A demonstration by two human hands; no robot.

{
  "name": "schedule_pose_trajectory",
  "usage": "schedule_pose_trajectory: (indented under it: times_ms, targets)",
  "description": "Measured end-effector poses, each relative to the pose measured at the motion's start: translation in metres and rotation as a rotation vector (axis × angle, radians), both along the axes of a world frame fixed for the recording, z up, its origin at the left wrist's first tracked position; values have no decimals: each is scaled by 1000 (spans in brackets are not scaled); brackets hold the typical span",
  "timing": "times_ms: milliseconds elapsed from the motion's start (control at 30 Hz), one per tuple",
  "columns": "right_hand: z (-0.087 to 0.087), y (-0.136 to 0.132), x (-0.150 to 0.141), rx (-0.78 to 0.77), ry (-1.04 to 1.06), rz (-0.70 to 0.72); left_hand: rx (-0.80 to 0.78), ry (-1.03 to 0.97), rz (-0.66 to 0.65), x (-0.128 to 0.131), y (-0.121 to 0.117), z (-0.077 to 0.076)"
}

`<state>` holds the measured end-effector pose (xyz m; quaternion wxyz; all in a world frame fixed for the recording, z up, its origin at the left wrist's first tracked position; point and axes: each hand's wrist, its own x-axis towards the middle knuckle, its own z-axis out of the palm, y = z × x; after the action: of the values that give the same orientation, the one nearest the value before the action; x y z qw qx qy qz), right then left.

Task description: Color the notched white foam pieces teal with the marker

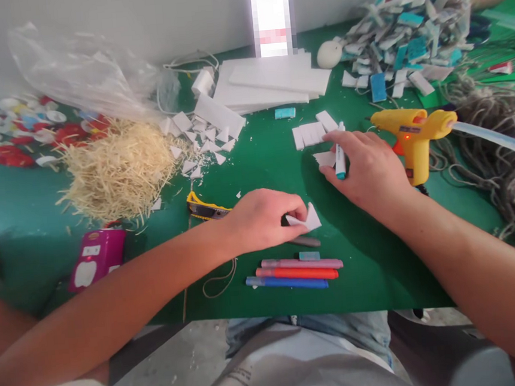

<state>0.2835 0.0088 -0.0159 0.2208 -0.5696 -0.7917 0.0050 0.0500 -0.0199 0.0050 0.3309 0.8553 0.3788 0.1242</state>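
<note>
Pinching a white piece (312, 219) in the left hand (264, 216), thumb against curled fingers; gripping a marker (339, 163) in the right hand (369, 160), just beside tiles (310, 135) on a green table (268, 162). Apparently handling single pieces, calling for a light hold on thin edges. Working near a glue gun (407, 121), short of a clear bag (463, 4), seemingly holding teal and white scraps (417, 48), and a slumped bag (75, 71), contents unclear.

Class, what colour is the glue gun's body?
The glue gun is yellow, shown best in the head view.
</note>
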Motion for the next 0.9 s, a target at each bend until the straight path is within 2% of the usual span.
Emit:
schedule_pose_trajectory:
  times_ms: [100,200,300,400,467,533,600,700,767,833,900]
  targets:
    - [0,0,-1,-14,-1,0,25,21,-31,10,2,-3]
    - [1,-1,-2,-34,-18,-17,84,82,64,6,18,-2]
    - [0,-1,-2,-52,-23,-14,90,174,322,-16,49,4]
    - [-1,0,-1,-33,-22,-14,176,290,615,-47,80,10]
    - [-2,0,-2,-11,-24,-18,252,374,696,-61,91,14]
    - [-2,-1,-2,-8,-31,-19,272,347,688,-65,87,16]
    - [-1,-1,-2,-18,-41,-22,193,249,647,-59,72,16]
    - [-1,-1,-3,-21,-46,-22,-31,169,345,-46,45,13]
    - [-1,-1,-3,-9,-42,-18,-130,163,239,-45,38,11]
    - [-2,-1,-3,5,-43,-25,-128,176,279,-55,42,10]
    - [-2,-2,-4,7,-53,-33,-68,213,390,-72,55,11]
